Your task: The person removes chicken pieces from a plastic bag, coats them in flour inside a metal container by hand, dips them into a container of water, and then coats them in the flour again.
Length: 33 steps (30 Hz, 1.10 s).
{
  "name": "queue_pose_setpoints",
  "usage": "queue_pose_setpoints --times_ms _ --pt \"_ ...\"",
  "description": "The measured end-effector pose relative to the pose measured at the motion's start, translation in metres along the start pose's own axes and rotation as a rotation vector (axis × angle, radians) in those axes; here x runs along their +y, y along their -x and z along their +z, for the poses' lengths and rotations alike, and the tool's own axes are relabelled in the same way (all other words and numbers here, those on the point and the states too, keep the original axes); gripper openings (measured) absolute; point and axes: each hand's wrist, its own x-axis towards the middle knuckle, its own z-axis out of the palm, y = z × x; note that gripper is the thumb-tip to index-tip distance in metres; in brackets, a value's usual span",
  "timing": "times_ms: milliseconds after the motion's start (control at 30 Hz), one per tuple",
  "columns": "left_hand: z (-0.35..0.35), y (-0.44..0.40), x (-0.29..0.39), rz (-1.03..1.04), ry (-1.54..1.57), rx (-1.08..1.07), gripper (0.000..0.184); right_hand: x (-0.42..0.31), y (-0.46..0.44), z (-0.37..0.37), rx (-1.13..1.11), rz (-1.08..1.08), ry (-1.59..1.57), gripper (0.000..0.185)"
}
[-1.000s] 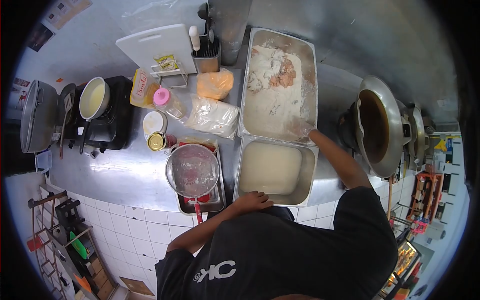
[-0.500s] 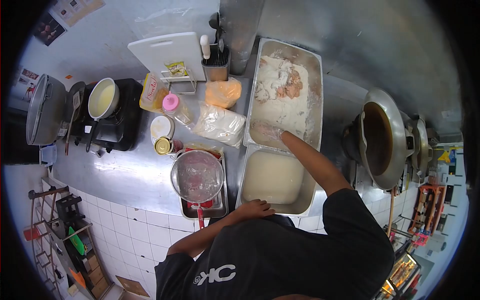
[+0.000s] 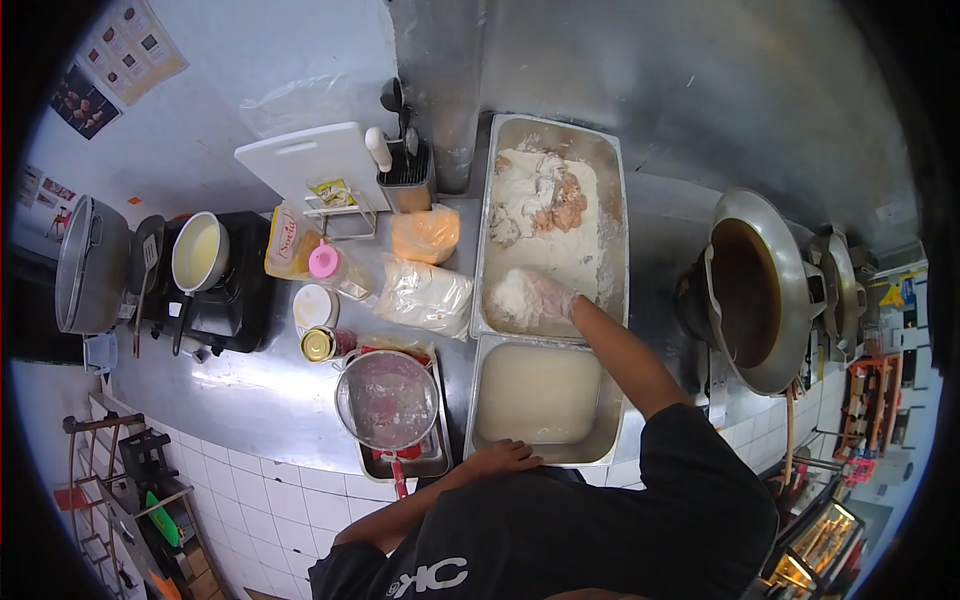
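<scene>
My right hand [image 3: 552, 298], in a clear plastic glove, is low in the near end of a long steel pan [image 3: 618, 215] of white flour [image 3: 575, 250]. A mound of flour covers its fingers, which seem cupped around it. Farther back in the pan lie floured pieces of raw meat [image 3: 562, 205]. Just nearer stands a second steel pan [image 3: 610, 425] holding pale, milky liquid [image 3: 537, 393]. My left hand [image 3: 505, 457] rests by that pan's front rim, fingers stretched out and nothing in them.
Left of the pans, a sieve [image 3: 387, 400] lies over a small tray [image 3: 440, 455]. Behind it are a bag of white powder [image 3: 428, 298], an orange bag [image 3: 425, 235] and a pink-lidded bottle [image 3: 340, 270]. A saucepan [image 3: 200, 255] sits far left; a wok of brown liquid [image 3: 745, 290] stands right.
My right hand has shifted slightly within the flour pan, and flour now heaps over its fingers. My left hand stays by the near pan's rim. The camera view has tilted.
</scene>
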Motion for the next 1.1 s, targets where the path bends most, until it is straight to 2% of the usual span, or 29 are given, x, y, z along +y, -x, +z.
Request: queue_pose_setpoints --times_ms 67,100,167,300,367,400,467,600,700,767,833,933,1033,1100 --pt "-0.001 0.000 0.003 0.004 -0.003 0.006 0.041 -0.036 0.017 0.020 0.051 -0.157 -0.270 0.047" --pt "-0.004 -0.001 0.004 -0.008 0.005 -0.007 0.040 -0.046 0.014 0.019 0.052 -0.159 -0.267 0.047" --pt "-0.006 -0.004 0.003 -0.014 0.008 -0.025 0.040 -0.066 0.010 0.016 -0.021 -0.393 -0.423 0.051" --pt "0.001 -0.001 0.001 -0.033 0.032 -0.031 0.040 -0.086 -0.007 -0.011 0.070 -0.453 -0.385 0.052" --pt "0.005 0.000 0.001 -0.028 0.029 -0.019 0.040 -0.092 -0.009 -0.016 0.376 -0.609 -0.343 0.051" --pt "-0.002 -0.001 0.003 -0.044 0.038 -0.080 0.042 -0.096 -0.006 -0.016 0.375 -0.611 -0.349 0.051" --pt "-0.012 -0.003 0.004 -0.060 0.045 -0.137 0.045 -0.109 0.002 -0.021 0.586 -0.525 -0.438 0.051" --pt "-0.011 -0.003 0.007 -0.057 0.051 -0.093 0.042 -0.112 -0.016 -0.077 0.606 -0.633 -0.212 0.050" --pt "-0.008 -0.004 0.005 -0.048 0.028 -0.055 0.039 -0.150 -0.014 -0.072 0.186 -0.733 -0.473 0.050" --pt "-0.006 -0.004 0.004 -0.041 0.015 -0.064 0.039 -0.173 -0.021 -0.071 0.195 -0.747 -0.462 0.050" --pt "-0.005 -0.002 0.002 -0.037 0.022 -0.031 0.039 -0.191 -0.037 -0.079 0.388 -0.767 -0.333 0.051" --pt "-0.009 -0.004 0.003 -0.044 0.030 -0.053 0.039 -0.211 -0.059 -0.093 0.749 -0.762 0.074 0.051" --pt "-0.004 -0.002 0.002 -0.048 0.049 -0.024 0.039 -0.223 -0.055 -0.111 1.030 -0.526 0.920 0.052" --pt "0.005 0.003 -0.003 -0.042 0.032 -0.035 0.039 -0.200 -0.041 -0.130 1.085 -0.396 1.221 0.052"
